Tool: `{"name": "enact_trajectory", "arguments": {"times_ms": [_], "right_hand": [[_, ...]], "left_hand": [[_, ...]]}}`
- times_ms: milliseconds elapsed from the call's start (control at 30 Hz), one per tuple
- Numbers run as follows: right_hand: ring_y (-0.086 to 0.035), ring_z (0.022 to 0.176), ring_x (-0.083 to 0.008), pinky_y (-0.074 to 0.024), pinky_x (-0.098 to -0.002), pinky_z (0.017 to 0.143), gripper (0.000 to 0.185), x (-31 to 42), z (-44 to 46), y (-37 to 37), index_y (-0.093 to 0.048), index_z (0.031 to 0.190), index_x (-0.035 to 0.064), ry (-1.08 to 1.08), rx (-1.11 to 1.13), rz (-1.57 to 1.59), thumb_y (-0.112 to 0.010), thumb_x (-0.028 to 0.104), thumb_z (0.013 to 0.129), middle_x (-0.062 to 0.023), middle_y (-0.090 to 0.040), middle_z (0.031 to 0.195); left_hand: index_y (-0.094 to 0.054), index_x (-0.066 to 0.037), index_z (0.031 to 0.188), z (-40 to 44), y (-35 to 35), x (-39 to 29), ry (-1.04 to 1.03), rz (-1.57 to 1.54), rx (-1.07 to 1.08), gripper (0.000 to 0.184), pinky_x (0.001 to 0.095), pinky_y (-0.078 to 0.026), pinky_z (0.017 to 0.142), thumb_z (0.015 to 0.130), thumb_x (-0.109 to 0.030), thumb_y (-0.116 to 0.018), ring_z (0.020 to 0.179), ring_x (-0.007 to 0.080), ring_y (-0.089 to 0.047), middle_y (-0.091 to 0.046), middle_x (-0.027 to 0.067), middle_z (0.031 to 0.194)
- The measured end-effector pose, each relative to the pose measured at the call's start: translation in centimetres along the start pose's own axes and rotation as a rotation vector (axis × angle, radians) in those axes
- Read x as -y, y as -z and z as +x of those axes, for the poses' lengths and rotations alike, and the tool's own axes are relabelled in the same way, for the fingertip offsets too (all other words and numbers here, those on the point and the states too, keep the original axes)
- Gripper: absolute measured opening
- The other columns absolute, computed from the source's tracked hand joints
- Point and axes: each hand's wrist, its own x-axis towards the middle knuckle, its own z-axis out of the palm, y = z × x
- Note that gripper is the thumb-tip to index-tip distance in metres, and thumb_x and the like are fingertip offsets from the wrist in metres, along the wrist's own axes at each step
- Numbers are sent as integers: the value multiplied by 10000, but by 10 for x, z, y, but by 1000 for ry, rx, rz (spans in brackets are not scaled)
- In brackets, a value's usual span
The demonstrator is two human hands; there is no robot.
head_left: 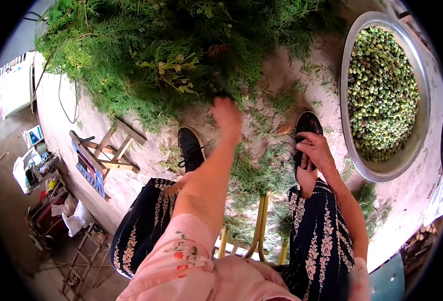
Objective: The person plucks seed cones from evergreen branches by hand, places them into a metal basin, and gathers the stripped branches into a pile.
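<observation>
A big heap of green conifer branches [131,55] lies ahead of me on the floor. My left hand [226,118] reaches to the near edge of this heap, its fingers blurred and partly lost against the dark foliage, so I cannot tell what they hold. Above my right shoe [309,123] is my right hand [315,150], its fingers curled together; anything in them is hidden. To the right of that hand stands a large metal basin [348,150] filled with small green cones [382,95].
Loose green sprigs [261,165] litter the floor between my feet. At the left, a wooden stool [113,150] lies on its side near my left shoe [190,148]. White bags [78,218] and clutter stand farther left. Yellow chair legs [259,226] show beneath me.
</observation>
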Motion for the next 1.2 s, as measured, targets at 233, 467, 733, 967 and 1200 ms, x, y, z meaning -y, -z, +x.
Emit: {"name": "enact_trajectory", "arguments": {"times_ms": [233,467,733,967,1200], "right_hand": [[-534,381,-155,-382,-236,279,354,-5,1,3,-482,1094,-66,1,4,21,-556,38,763,-95,-578,749],[-539,385,-153,-381,-236,273,375,-7,2,4,-467,1107,-68,8,8,16,-563,43,762,-94,-583,744],[-539,383,-158,-384,-246,265,365,-9,2,4,-473,1098,-61,5,20,45,-567,42,760,-95,-583,746],[-532,368,-160,-399,-253,279,318,-8,2,5,-498,1066,-48,-3,7,80,-565,53,771,-91,-589,716],[-566,607,-112,-450,-223,460,367,32,-17,-12,-516,1107,8,242,-92,249,-587,77,754,-66,-585,795]], "left_hand": [[-508,-16,990,-78,-1,-35,-173,-562,-236,259,406,-401,687,735,-27,-547,840,345,-473,-470,167,1006],[-484,-19,975,-9,21,-29,-81,-485,-86,246,405,-417,624,738,-11,-548,784,383,-473,-446,173,951],[-504,-1,874,-35,-29,-16,87,-1126,44,153,278,-384,499,744,7,-583,588,160,-510,-501,51,702],[-539,1,933,-47,38,-52,278,-1920,434,154,253,-416,540,781,7,-562,623,143,-535,-578,55,779],[-546,-15,920,-68,64,-92,183,-1886,647,116,245,-445,601,803,-17,-551,652,127,-535,-585,41,796]]}}
